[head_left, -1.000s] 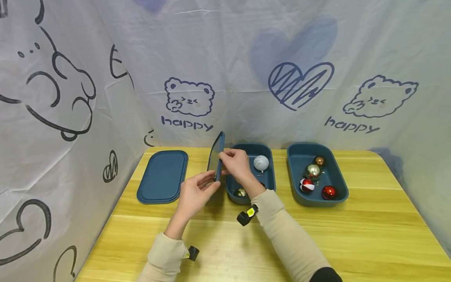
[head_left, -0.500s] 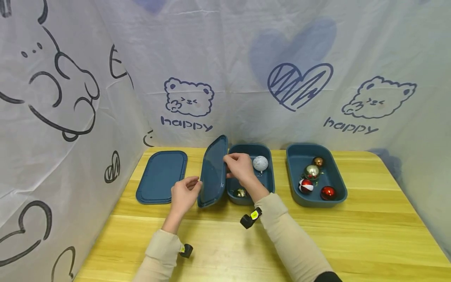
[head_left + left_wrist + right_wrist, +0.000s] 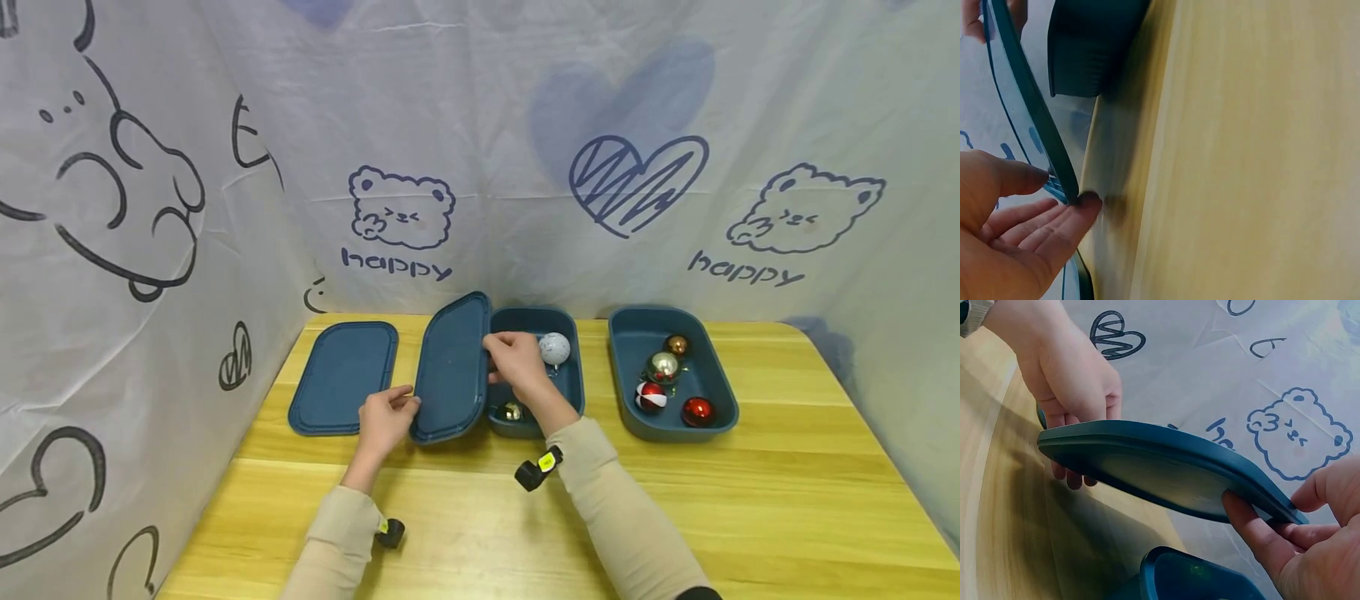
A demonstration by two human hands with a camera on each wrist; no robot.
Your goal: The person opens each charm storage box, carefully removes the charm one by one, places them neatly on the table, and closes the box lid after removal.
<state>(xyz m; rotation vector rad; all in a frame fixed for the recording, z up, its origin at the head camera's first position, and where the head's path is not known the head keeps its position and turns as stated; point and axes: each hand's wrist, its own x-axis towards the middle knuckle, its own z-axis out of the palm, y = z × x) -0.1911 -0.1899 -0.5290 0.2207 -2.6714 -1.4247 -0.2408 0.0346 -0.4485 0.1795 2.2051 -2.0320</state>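
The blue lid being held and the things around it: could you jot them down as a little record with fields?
Held lid: blue, tilted, off the table
Left hand: pinches its left edge
Right hand: pinches its right edge
Other lid: flat on the table, further left
Left box: open, partly hidden; white ball and gold ball visible
Right box: open; copper ball, pale gold ball, red-and-white ball, red ball
Backdrop: pale cloth, bears and hearts

R grip [image 3: 517, 360] part-hides mid box [image 3: 525, 320].
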